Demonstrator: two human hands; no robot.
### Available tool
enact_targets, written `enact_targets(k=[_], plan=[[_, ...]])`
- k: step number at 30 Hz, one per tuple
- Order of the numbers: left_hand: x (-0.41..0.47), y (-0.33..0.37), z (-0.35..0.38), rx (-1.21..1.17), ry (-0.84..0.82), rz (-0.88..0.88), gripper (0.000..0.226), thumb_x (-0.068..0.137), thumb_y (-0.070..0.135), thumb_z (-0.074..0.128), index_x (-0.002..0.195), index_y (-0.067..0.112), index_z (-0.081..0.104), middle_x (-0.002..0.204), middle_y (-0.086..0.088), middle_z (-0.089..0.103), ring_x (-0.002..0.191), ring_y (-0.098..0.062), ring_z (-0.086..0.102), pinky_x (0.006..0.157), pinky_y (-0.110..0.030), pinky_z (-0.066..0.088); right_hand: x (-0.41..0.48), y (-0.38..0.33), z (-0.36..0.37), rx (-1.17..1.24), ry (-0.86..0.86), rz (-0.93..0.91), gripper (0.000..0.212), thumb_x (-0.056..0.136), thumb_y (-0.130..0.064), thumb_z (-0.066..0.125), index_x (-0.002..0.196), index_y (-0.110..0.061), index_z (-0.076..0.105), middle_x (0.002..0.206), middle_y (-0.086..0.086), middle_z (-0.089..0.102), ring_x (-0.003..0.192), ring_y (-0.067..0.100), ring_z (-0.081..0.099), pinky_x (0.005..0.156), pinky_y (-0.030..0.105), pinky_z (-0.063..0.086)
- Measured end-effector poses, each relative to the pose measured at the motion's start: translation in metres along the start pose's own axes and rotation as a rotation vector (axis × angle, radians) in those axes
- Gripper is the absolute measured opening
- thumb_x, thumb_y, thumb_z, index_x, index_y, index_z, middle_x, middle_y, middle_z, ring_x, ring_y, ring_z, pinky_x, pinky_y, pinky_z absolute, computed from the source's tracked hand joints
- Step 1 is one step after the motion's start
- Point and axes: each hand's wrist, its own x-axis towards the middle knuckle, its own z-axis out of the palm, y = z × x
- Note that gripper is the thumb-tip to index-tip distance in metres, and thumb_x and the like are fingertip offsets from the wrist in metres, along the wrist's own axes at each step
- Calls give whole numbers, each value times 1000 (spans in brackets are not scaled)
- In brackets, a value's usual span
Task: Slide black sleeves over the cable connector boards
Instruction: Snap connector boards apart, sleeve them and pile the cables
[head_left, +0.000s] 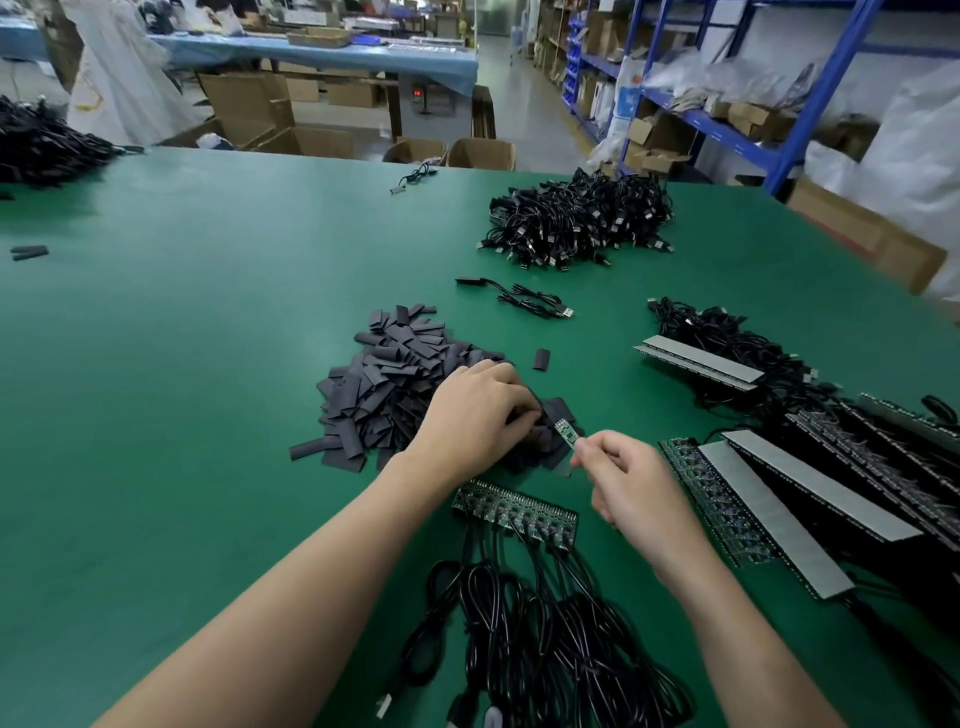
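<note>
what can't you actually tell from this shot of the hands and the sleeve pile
Head view, left hand: its back hides the fingers, so whether they hold a sleeve from the sleeve pile is unclear.
Head view, small board pinched by the right hand: its cable is hidden under that hand.
Head view, cable bundle: cut off by the bottom edge.
Head view, shelf boxes: blurred.

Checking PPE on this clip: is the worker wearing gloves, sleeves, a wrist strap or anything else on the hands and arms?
No. The left hand and right hand are ungloved, with no finger cots or rings showing. The left forearm and right forearm are uncovered down to the frame edge: no sleeves, watch or wrist strap in view.
</note>
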Motion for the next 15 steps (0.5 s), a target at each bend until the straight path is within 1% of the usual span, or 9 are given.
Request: enact_targets(k=[3, 5, 6, 9, 10, 12, 13, 14, 15], plan=[[-12, 10, -9, -427, 115, -243, 14, 98, 28, 67, 98, 21, 79, 92, 8, 76, 86, -10, 70, 82, -34, 57, -3, 2, -1, 55, 19, -53, 30, 104, -31, 54, 76, -24, 61, 49, -9, 39, 47, 13, 34, 53, 31, 29], [-25, 16, -18, -785, 28, -356, 12, 100, 22, 65, 95, 18, 76, 81, 3, 76, 73, -13, 73, 73, -31, 59, -8, 3, 1, 85, 6, -96, 27, 103, -33, 55, 78, -26, 60, 51, -10, 40, 48, 10, 34, 51, 29, 29], [-33, 19, -22, -897, -33, -360, 13, 101, 19, 64, 94, 17, 74, 79, 1, 76, 68, -15, 71, 68, -27, 57, -10, 3, 2, 106, -9, -117, 26, 103, -34, 56, 79, -26, 61, 52, -11, 41, 49, 9, 35, 52, 28, 29], [-57, 25, -28, -950, -123, -324, 14, 102, 15, 62, 98, 18, 75, 77, 0, 74, 60, -12, 65, 61, -18, 49, -14, -1, 7, 166, -65, -181, 23, 103, -35, 60, 83, -29, 68, 54, -17, 50, 50, -1, 42, 53, 18, 33], [-63, 26, -28, -957, -121, -323, 14, 102, 15, 63, 101, 20, 76, 78, 0, 74, 61, -12, 64, 62, -19, 50, -15, -3, 8, 177, -90, -205, 21, 103, -33, 62, 84, -30, 71, 55, -20, 55, 50, -3, 47, 53, 11, 34], [-74, 29, -27, -991, -92, -335, 13, 101, 14, 64, 105, 21, 74, 77, -1, 73, 61, -13, 64, 66, -23, 51, -17, -7, 11, 180, -138, -236, 20, 102, -26, 65, 86, -29, 77, 63, -18, 68, 54, -6, 56, 54, 7, 39], [-78, 31, -25, -998, -69, -342, 13, 100, 13, 65, 105, 22, 73, 74, -1, 71, 61, -13, 64, 67, -23, 51, -17, -7, 12, 169, -150, -234, 17, 100, -25, 67, 87, -27, 77, 69, -11, 73, 57, -4, 59, 56, 10, 42], [-80, 32, -24, -989, -42, -347, 12, 99, 14, 66, 103, 24, 73, 72, 1, 69, 62, -12, 64, 68, -23, 51, -17, -6, 14, 156, -150, -223, 15, 99, -26, 68, 87, -25, 77, 74, -3, 76, 61, 0, 62, 59, 18, 47], [-82, 33, -23, -972, -18, -345, 12, 98, 15, 69, 100, 27, 73, 72, 3, 69, 63, -11, 65, 69, -23, 51, -17, -5, 15, 147, -141, -210, 14, 97, -28, 69, 86, -24, 76, 77, 3, 76, 68, 9, 66, 66, 32, 54]])
